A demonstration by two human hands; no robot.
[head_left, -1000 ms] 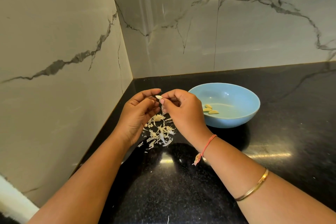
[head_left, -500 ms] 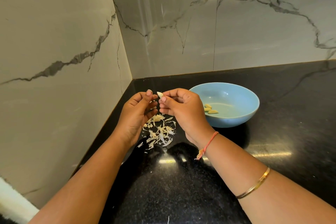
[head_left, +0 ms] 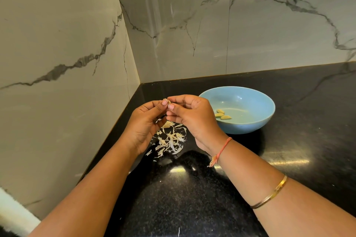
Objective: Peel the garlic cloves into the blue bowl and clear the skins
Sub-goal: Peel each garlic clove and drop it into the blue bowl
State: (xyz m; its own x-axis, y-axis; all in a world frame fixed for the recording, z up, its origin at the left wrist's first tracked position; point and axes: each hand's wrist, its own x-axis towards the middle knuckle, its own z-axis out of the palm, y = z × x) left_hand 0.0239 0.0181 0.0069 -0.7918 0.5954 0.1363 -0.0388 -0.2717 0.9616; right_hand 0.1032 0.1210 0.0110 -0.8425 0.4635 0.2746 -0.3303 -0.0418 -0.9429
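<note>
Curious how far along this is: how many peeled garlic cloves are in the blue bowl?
3 peeled cloves, clustered left in the blue bowl: one at the back, one just before it, one nearest, rightward. The right hand covers the bowl's left edge, so more may be hidden.

Both hands up, just left of the blue bowl (head_left: 243,128). I see the left hand (head_left: 143,125) and right hand (head_left: 192,117) pinching one garlic clove (head_left: 167,100) at the fingertips. Three peeled cloves (head_left: 221,114) lie inside the bowl. Loose skins (head_left: 170,140) are heaped on the black counter (head_left: 289,150) left of the bowl, below the hands.
</note>
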